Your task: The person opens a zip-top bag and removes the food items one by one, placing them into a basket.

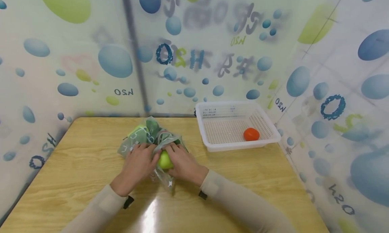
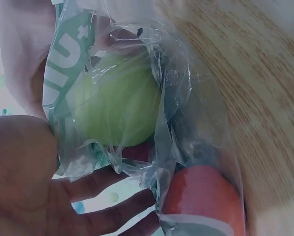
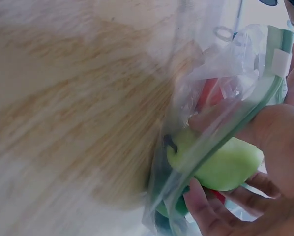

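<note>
A clear zip bag (image 1: 143,138) with green print and a green zip edge lies crumpled on the table in the head view. My left hand (image 1: 138,160) grips the bag's left side, its fingers around the plastic in the left wrist view. My right hand (image 1: 183,160) holds a green pear (image 3: 225,164) at the bag's mouth, thumb over it and fingers beneath. The pear's dark stem points away from the palm. Through the plastic show a red round item (image 2: 203,196) and a dark green item (image 3: 174,204), partly hidden.
A white plastic basket (image 1: 237,146) stands at the back right of the wooden table (image 1: 243,185), with a red tomato (image 1: 251,134) inside. Patterned curtain-like walls (image 1: 170,91) close off the back and both sides.
</note>
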Demonstrator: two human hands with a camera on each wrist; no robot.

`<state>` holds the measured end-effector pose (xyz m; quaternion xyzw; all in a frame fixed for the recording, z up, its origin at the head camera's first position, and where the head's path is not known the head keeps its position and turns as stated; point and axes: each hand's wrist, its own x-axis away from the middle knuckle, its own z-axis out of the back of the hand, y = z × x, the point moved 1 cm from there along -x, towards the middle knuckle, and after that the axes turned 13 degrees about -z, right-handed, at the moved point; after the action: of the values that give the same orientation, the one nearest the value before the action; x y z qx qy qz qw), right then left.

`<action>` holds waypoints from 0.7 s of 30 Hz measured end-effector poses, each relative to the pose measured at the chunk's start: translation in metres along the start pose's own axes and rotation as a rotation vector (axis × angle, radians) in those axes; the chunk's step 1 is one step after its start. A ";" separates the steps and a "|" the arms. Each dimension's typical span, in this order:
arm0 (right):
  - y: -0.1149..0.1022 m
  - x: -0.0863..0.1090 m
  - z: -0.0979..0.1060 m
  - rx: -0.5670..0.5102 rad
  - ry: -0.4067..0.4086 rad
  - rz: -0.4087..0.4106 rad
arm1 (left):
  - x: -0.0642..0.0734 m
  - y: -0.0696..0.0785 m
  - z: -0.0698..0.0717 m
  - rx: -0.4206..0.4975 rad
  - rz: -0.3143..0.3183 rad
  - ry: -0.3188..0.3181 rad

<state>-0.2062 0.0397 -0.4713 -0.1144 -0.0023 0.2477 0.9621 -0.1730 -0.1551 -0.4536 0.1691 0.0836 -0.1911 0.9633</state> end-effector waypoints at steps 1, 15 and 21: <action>0.000 0.001 0.001 -0.009 0.003 0.010 | 0.000 -0.001 0.000 -0.001 -0.002 0.001; 0.009 0.009 0.018 -0.109 0.039 0.109 | 0.000 -0.006 0.000 0.029 -0.013 0.023; 0.012 0.010 0.022 -0.101 0.058 0.132 | 0.000 -0.006 0.002 0.029 -0.021 0.038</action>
<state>-0.2048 0.0594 -0.4528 -0.1697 0.0207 0.3068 0.9363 -0.1747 -0.1609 -0.4531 0.1858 0.1009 -0.1989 0.9569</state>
